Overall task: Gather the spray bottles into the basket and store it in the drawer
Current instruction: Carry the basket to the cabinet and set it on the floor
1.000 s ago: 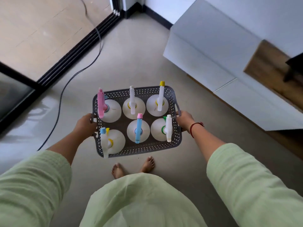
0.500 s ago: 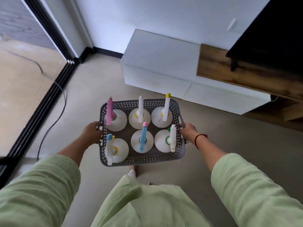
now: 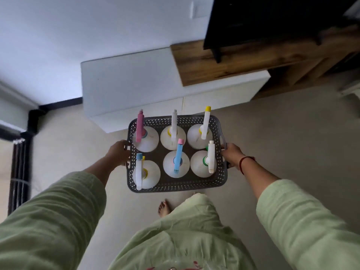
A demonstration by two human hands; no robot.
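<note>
I carry a grey perforated basket (image 3: 176, 187) in front of me above the floor. Several white spray bottles stand upright in it in two rows, among them one with a pink head (image 3: 140, 126), one with a yellow tip (image 3: 206, 123) and one with a blue head (image 3: 178, 157). My left hand (image 3: 118, 152) grips the basket's left handle and my right hand (image 3: 231, 155) grips its right handle. Just beyond the basket stands a low white cabinet with two closed drawer fronts (image 3: 216, 101).
A wooden shelf (image 3: 233, 61) lies on the cabinet's right part, with a black TV (image 3: 272, 18) standing on it. A dark sliding-door track (image 3: 19, 172) runs along the left. A bare foot (image 3: 164, 207) shows on the beige floor below the basket.
The view has swung right and closer to the white cabinet, which now sits directly beyond the basket. Both hands hold the basket as before.
</note>
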